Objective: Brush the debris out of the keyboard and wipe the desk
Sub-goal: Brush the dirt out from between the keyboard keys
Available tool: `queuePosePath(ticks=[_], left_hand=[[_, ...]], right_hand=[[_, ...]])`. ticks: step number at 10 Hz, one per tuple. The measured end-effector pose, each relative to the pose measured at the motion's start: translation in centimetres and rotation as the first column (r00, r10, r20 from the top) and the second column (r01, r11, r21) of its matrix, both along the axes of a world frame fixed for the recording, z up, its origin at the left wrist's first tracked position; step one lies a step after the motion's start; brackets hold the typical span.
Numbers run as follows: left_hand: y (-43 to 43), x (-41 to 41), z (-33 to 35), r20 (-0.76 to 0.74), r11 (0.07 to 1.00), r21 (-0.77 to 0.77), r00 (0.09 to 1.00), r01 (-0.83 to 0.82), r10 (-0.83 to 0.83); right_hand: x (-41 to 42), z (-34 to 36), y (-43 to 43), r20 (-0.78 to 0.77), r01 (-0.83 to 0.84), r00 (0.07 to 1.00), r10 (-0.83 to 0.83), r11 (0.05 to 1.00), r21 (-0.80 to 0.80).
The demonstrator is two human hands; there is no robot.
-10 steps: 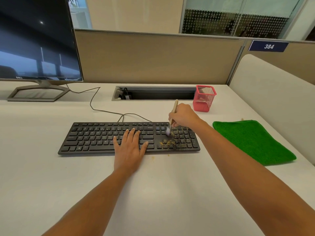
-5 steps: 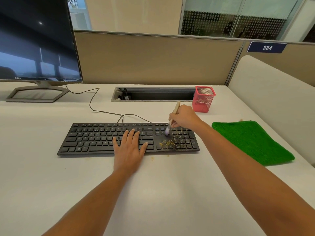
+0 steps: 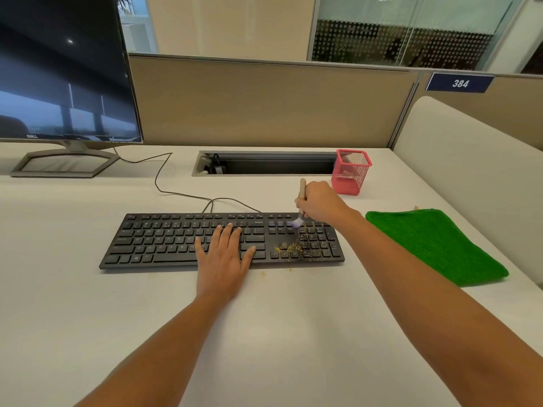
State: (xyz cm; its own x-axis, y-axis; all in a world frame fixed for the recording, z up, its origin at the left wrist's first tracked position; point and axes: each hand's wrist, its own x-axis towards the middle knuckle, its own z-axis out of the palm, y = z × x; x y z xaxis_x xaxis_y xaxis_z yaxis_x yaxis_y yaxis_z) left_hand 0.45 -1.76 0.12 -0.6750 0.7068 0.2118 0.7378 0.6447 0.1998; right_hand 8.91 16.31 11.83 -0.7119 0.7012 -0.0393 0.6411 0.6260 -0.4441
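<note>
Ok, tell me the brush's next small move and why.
Probably draw the brush down the number pad toward the near edge: the right hand holds its bristles at the pad's top, yellowish debris lies lower among the keys, and the left hand rests on the keyboard.

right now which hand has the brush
The right hand grips the brush, bristles down at the number-pad end of the keyboard. The left hand lies flat on the keys with straight fingers and holds nothing.
</note>
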Motion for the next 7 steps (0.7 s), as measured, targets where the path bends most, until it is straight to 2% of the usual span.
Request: queuePosePath(ticks=[2,3,4,5,6,7], left_hand=[[0.04,-0.08,0.05,0.007,1.0,-0.001,1.0,0.0,0.0],[0.0,-0.03,0.08,0.008,1.0,-0.002,1.0,0.003,-0.003],[0.03,0.0,0.11,0.01,1.0,-0.01,1.0,0.001,-0.001],[0.07,-0.02,0.1,0.009,1.0,-0.012,1.0,-0.002,0.002],[0.07,-0.01,0.08,0.01,1.0,-0.014,1.0,-0.001,0.002],[0.06,0.02,0.13,0.009,1.0,-0.008,1.0,0.001,-0.001]], right_hand=[[-0.46,-0.28,0.33,-0.182,0.07,0.98,-0.084,0.994,-0.084],[-0.46,-0.51,0.07,-0.143,0.063,0.986,-0.087,0.984,-0.166],[-0.24,-0.09,-0.04,-0.01,0.042,0.999,-0.044,0.984,-0.175],[-0.14,0.43,0.17,-0.007,0.063,0.998,-0.066,0.982,-0.175],[-0.26,0.29,0.44,-0.121,0.122,0.983,-0.136,0.986,-0.112],[-0.11,-0.1,0.01,-0.142,0.119,0.981,-0.129,0.99,-0.076]])
